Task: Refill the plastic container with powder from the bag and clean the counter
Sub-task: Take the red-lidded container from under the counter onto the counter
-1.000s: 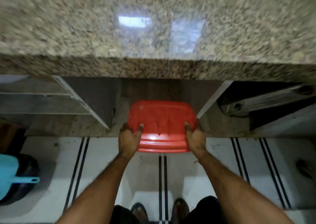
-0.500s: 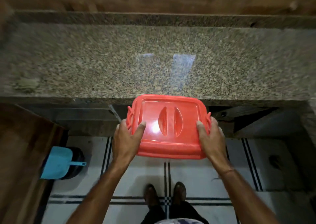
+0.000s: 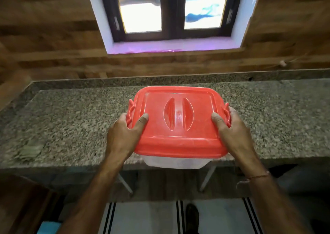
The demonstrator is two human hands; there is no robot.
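I hold a clear plastic container (image 3: 174, 162) with a red lid (image 3: 178, 119) over the front edge of the granite counter (image 3: 71, 119). My left hand (image 3: 125, 135) grips its left side, thumb on the lid beside the left clip. On the opposite side, my right hand (image 3: 232, 132) grips by the right clip with its thumb on the lid. The lid is closed, with a moulded handle in its middle. The container's inside is hidden. No powder bag is in view.
A crumpled greyish patch (image 3: 29, 150) lies on the counter near its front left. A wooden wall and a window (image 3: 171, 10) stand behind the counter. Below are open cabinet space, a striped tile floor (image 3: 146, 217) and a blue dustpan (image 3: 48, 227).
Both hands have lifted the red-lidded container from the space under the counter up to counter height. My view has tilted up from the floor to the wall and window.
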